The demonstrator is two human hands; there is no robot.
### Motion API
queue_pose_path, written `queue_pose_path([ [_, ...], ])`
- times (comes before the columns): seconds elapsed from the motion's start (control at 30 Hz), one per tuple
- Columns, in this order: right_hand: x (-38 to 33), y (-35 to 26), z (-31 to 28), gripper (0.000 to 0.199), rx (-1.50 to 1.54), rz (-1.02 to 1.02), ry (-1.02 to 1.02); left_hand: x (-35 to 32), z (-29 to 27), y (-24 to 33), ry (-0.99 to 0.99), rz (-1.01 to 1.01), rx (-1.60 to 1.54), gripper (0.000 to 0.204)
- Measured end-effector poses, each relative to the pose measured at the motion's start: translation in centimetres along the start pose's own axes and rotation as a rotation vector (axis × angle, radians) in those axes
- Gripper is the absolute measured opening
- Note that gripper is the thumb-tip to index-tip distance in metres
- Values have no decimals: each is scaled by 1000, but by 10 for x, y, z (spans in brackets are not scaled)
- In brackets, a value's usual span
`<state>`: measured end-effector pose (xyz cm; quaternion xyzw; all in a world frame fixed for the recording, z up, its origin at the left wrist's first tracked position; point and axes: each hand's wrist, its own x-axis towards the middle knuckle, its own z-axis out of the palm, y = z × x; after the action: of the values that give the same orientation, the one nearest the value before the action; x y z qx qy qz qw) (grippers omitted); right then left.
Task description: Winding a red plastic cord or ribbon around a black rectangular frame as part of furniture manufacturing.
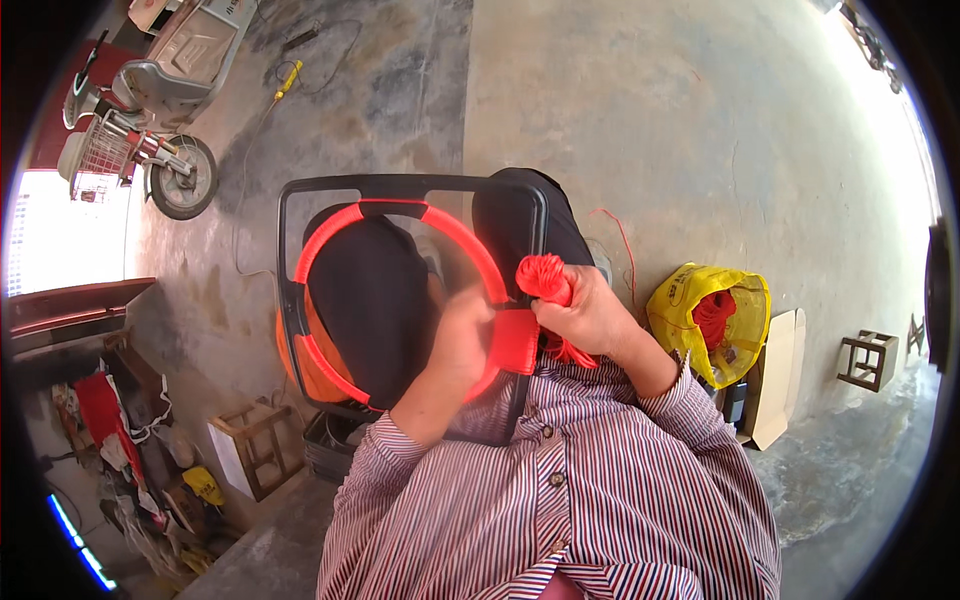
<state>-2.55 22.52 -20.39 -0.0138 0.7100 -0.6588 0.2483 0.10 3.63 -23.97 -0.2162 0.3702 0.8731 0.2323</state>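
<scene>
A black rectangular frame (365, 184) with a round ring inside rests across my lap. Glossy red cord (326, 240) is wound around much of the ring, leaving black parts bare at the top and left. At the ring's right side, my left hand (462, 335) grips it; this hand is slightly blurred and its fingertips are hidden. A wide wrapped red patch (513, 342) joins ring and frame beside it. My right hand (590, 315) is closed around a bundle of red cord (543, 278), just right of the frame, with loose strands hanging below.
On the right, a yellow bag (685, 315) holds more red cord (713, 318), beside a cardboard piece (780, 385). Small wooden stools stand at far right (868, 360) and lower left (258, 450). A scooter (180, 165) is parked upper left. A cable (252, 150) crosses the floor.
</scene>
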Motion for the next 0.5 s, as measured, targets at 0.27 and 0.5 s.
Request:
queue_pose_path([
  [0.27, -4, 26, -38, 11, 657, 46, -73, -1, 3, 8, -55, 50, -60, 42],
  [0.5, -44, 92, -177, 18, 814, 167, 818, -4, 0, 13, -90, -26, -177, 39],
])
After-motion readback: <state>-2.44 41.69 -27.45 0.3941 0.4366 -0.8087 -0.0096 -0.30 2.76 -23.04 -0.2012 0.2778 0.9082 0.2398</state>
